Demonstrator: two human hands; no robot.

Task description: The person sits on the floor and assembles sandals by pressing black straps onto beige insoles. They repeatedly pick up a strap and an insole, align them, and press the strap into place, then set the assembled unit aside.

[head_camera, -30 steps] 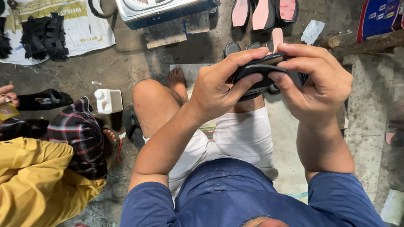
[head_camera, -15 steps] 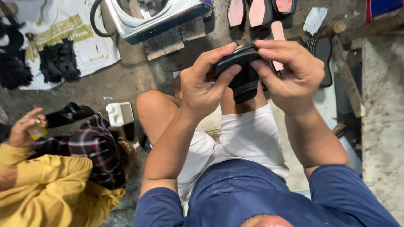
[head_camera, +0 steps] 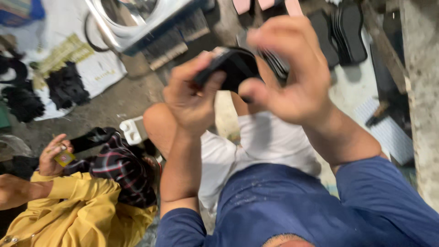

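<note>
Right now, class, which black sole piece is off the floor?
The black sole piece gripped between the left hand and right hand; the other black soles lie on the floor.

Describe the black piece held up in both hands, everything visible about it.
The black piece is a flat, dark, matte part, rubbery or leathery in look, with a curved outline like a sandal sole; motion blur hides finer detail. It is held up above the person's knees, tilted. The left hand pinches its left end between thumb and fingers; the right hand covers its right side, fingers curled over it.
</note>
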